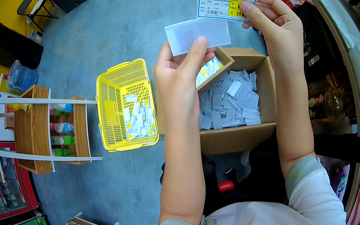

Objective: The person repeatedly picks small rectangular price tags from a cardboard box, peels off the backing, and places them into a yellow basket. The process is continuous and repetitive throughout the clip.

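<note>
My left hand (186,65) holds an empty clear plastic label holder (202,33) between thumb and fingers. Up and to its right, my right hand (271,18) pinches a printed paper price tag (219,6), blue-edged with a yellow panel, by its right end. The tag's lower edge meets or overlaps the holder's upper right edge. Below the hands stands an open cardboard box (241,138) with many loose plastic label holders (231,100) in it. A smaller carton (224,58) of printed tags (207,71) sits at its upper left, partly behind my left hand.
A yellow plastic basket (110,124) with labelled holders (140,119) stands on the floor left of the box. Wooden display shelves (38,132) with bottles are farther left. A shelf unit (324,16) runs close along the right. A folding chair (35,8) stands at the upper left.
</note>
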Tool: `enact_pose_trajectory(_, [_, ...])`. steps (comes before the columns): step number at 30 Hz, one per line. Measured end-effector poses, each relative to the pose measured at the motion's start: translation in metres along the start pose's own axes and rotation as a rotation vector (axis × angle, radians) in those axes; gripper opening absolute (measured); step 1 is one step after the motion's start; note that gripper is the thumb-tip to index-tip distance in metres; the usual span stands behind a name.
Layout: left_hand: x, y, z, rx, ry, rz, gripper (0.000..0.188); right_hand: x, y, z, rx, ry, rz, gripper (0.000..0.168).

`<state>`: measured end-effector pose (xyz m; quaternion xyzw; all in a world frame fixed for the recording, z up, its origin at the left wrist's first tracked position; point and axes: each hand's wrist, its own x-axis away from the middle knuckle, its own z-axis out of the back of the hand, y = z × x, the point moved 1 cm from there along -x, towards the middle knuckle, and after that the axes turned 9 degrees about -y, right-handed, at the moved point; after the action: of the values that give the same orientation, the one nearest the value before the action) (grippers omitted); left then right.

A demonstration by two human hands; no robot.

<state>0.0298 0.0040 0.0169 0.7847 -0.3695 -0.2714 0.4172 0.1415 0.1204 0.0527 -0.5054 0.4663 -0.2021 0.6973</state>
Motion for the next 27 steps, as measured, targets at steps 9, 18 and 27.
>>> enact_pose_trajectory(9, [0.001, 0.0011, -0.0017, -0.013, -0.019, -0.021, 0.032, -0.0004, 0.0052, 0.0015, 0.027, 0.017, 0.044, 0.025])
enact_pose_trajectory(18, [0.0, -0.0012, -0.0016, -0.034, -0.024, -0.018, 0.031, 0.0004, 0.0041, 0.0001, 0.113, -0.062, 0.049, 0.025])
enact_pose_trajectory(27, [0.0001, -0.005, -0.0029, -0.249, -0.053, -0.01, 0.028, -0.0036, 0.0106, 0.0082, 0.399, -0.235, 0.22, 0.018])
